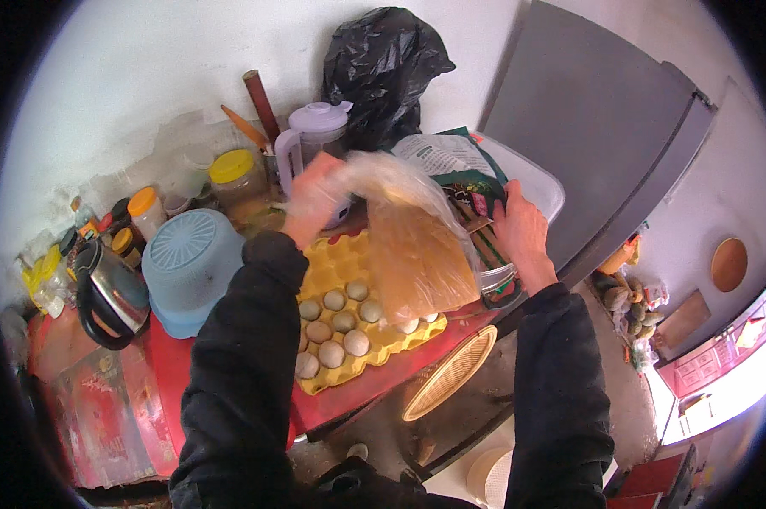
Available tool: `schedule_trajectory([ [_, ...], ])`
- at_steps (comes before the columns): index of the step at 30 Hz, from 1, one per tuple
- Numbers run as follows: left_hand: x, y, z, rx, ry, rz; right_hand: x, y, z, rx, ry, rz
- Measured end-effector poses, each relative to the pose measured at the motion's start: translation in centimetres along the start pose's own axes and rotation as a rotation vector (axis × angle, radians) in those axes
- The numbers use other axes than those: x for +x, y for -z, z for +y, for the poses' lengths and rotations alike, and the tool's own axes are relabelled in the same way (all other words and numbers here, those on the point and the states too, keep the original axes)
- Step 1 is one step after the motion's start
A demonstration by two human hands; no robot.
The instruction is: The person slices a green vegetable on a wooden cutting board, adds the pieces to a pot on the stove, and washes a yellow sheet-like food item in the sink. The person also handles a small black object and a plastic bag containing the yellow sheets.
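My left hand [313,202], smeared a little by motion, is closed on the gathered top of a clear plastic bag [425,254]. Flat tan contents fill its lower part, which covers the right side of a yellow egg tray [335,373]; I cannot tell if it rests there. Several pale eggs [356,343] sit in the tray's cups. My right hand [523,229] has its fingers closed around the edge of a dark green printed bag [476,191], just right of the plastic bag. Part of the printed bag is hidden behind the plastic bag.
On the red table [167,373] stand a blue basin [192,263], a steel kettle [116,288], several jars and a lilac pitcher [319,119]. A black plastic bag [387,68] is behind. A grey refrigerator [595,110] stands right; a wicker basket [451,373] is below the front edge.
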State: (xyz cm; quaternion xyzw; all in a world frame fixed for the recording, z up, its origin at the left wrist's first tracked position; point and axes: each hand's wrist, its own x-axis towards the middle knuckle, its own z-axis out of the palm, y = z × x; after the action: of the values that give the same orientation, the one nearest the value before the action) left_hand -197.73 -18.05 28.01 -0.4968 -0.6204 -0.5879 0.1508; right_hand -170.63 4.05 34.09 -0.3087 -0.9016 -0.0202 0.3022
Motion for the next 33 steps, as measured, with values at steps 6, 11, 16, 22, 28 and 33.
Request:
schedule_trajectory([
  [6,-1.1,7.0,0.2,-0.253,0.28,0.24,-1.9,-1.5,-0.3,0.072,0.14,-0.033],
  [11,-3.4,11.2,5.1,-0.535,0.418,0.289,-4.9,0.8,-1.4,0.311,0.242,0.038],
  [16,-5.8,13.4,10.5,-0.562,0.367,0.241,-10.2,2.7,-3.0,0.665,0.096,0.142],
  [22,-9.0,13.0,17.4,-0.815,0.476,0.026,-14.8,2.6,-5.9,1.337,0.156,-0.112],
  [28,-14.9,5.3,22.5,-0.696,0.713,-0.167,-24.2,3.8,-5.1,1.89,-0.299,-0.482],
  [33,-17.5,3.1,25.1,-0.575,0.731,-0.15,-31.2,5.1,0.0,2.052,-0.587,-0.367],
])
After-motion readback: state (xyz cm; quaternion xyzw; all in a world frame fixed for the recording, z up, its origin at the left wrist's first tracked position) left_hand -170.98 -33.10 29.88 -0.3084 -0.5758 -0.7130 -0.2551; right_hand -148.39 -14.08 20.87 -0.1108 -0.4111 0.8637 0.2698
